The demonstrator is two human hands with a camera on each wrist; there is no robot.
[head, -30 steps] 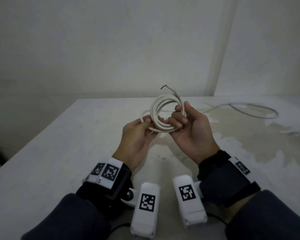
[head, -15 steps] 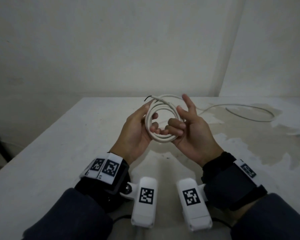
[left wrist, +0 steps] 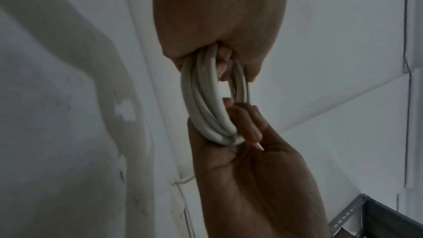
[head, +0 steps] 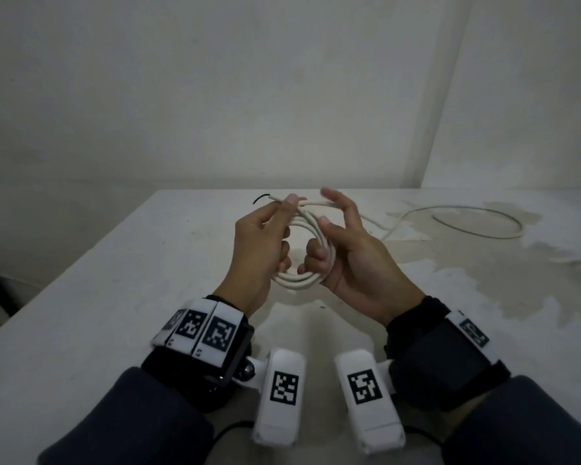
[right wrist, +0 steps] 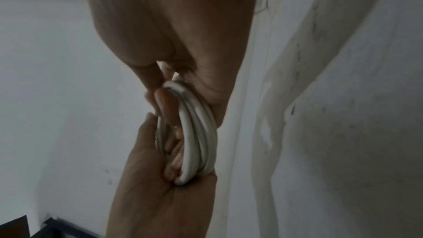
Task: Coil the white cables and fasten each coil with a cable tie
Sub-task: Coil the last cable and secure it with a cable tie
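A white cable coil (head: 299, 280) of several loops hangs between both hands above the table. My left hand (head: 260, 243) holds its left side, fingers curled through the loops, thumb and forefinger pinching the free end (head: 272, 197), which has a short black tip. My right hand (head: 342, 253) grips the coil's right side with its lower fingers curled round the strands, while the index and middle fingers stick out. The coil (left wrist: 213, 108) shows edge-on in the left wrist view, and likewise the coil (right wrist: 196, 133) in the right wrist view. No cable tie is visible.
A second white cable (head: 467, 223) lies loose in a wide loop on the table's far right. The white table (head: 81, 297) has stained, patchy paint on its right half. A white wall stands close behind. A metal shelf frame (left wrist: 348, 218) shows in a corner.
The coil has been turned between the hands, and the free end with its black tip swung from upper right to the left. The left thumb and forefinger now pinch that end.
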